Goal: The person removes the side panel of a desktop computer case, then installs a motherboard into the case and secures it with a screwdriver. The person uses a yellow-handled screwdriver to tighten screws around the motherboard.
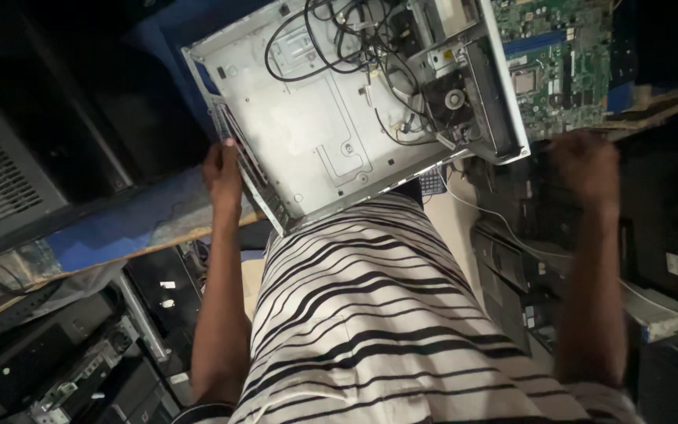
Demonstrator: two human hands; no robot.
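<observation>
Fingers [227,157] of the left hand [223,174] are curled on the nine-o'clock edge of the open grey metal computer case [315,133], steadying it; the blurred right hand [586,165] cannot be judged.

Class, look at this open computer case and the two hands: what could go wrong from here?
1. The left hand grips the case by its bare metal edge; it might cut the fingers.
2. Loose black cables lie inside the case and could snag.
3. The right hand is blurred beside the case, so its hold cannot be judged.
</observation>
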